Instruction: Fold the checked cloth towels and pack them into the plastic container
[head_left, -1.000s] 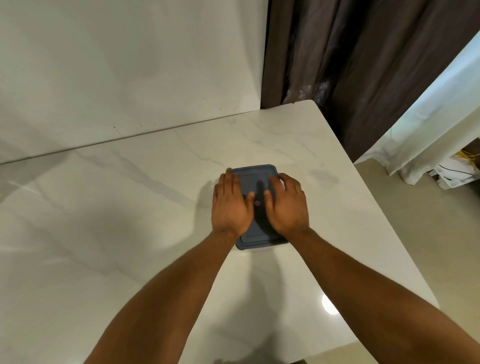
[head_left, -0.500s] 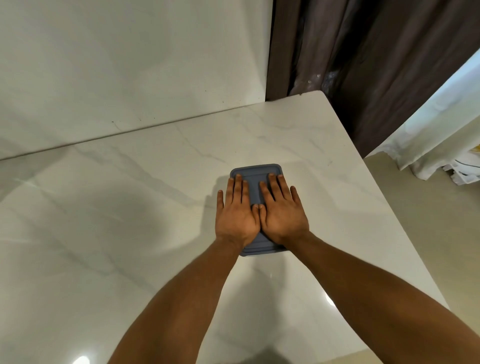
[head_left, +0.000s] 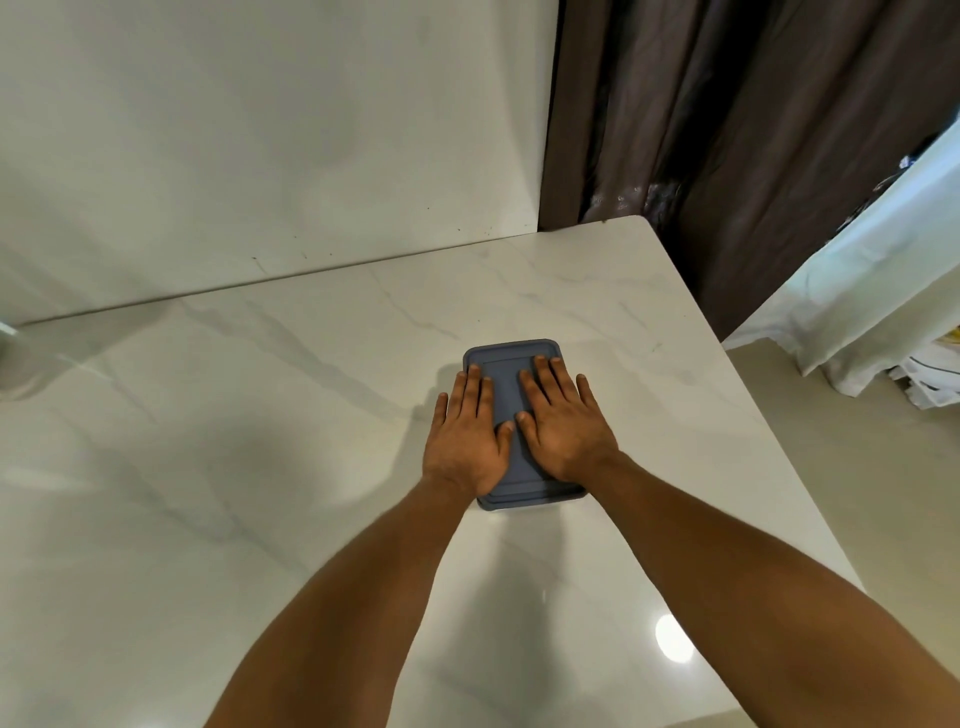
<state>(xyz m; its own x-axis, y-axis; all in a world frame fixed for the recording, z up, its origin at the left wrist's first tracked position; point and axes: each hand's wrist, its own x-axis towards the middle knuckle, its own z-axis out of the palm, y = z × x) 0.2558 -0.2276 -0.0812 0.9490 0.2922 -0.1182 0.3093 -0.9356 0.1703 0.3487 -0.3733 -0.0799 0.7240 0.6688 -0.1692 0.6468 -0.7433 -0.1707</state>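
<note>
The left hand (head_left: 464, 444) and the right hand (head_left: 565, 434) are laid flat, palms down, side by side. The fingers (head_left: 471, 387) are held straight and pointed to about 12 o'clock. The thumbs (head_left: 505, 430) are set tip beside tip. The left arm (head_left: 353, 597) is stretched in from 7 o'clock, the right arm (head_left: 727, 571) from 5 o'clock.

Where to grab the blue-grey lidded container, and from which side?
Probably the two long edges of the container, one hand from each side: it lies flat, long axis pointing away, and the left hand and right hand press flat on its lid.
</note>
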